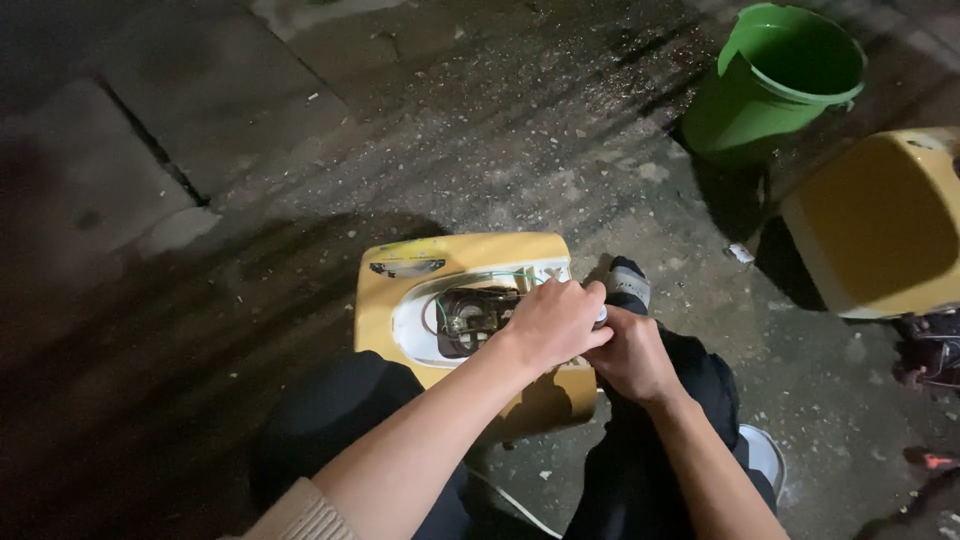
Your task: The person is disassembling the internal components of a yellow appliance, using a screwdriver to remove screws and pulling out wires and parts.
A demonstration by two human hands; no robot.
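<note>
A yellow box-shaped appliance (pixel 450 250) lies on the ground between my knees, its white oval opening showing wires and a dark mechanism (pixel 470 318). My left hand (pixel 552 322) rests closed on the appliance's right edge, over a small light-coloured part that it mostly hides. My right hand (pixel 628 355) is closed right beside it, touching the left hand at the same spot. What the fingers grip is hidden.
A green plastic bucket (pixel 785 75) stands at the back right. A second yellow casing (pixel 880 225) sits at the right edge, with dark parts below it. The rough concrete ground is strewn with small debris. My dark trouser legs and shoe (pixel 628 283) flank the appliance.
</note>
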